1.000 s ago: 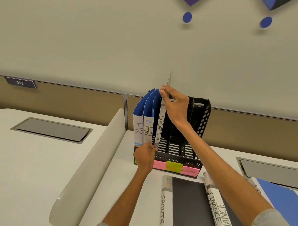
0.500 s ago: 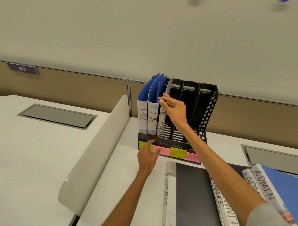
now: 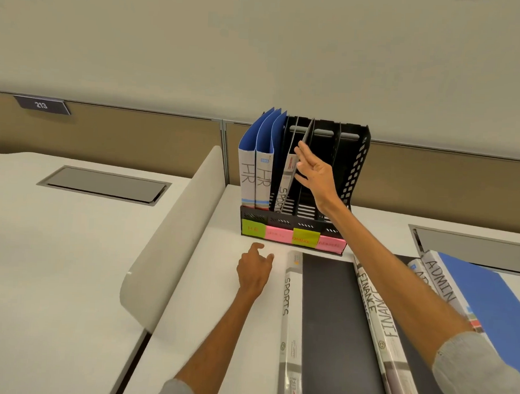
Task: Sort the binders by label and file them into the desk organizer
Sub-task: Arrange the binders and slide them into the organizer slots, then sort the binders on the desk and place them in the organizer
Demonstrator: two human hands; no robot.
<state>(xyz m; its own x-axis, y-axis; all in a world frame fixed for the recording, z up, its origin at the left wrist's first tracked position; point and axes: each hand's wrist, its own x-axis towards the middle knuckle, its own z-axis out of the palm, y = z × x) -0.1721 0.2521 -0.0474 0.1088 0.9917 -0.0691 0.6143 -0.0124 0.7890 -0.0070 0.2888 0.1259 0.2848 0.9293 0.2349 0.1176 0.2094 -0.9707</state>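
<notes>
At organizer (image 3: 352, 171): right hand (image 3: 316, 175) beside leaning SPORTS binder (image 3: 287, 180).

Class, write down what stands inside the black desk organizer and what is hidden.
Two blue HR binders stand in the leftmost slot; a SPORTS binder leans in the second, the right hand touching it. The right slots show no binder; the front lip hides every binder's foot.
</notes>
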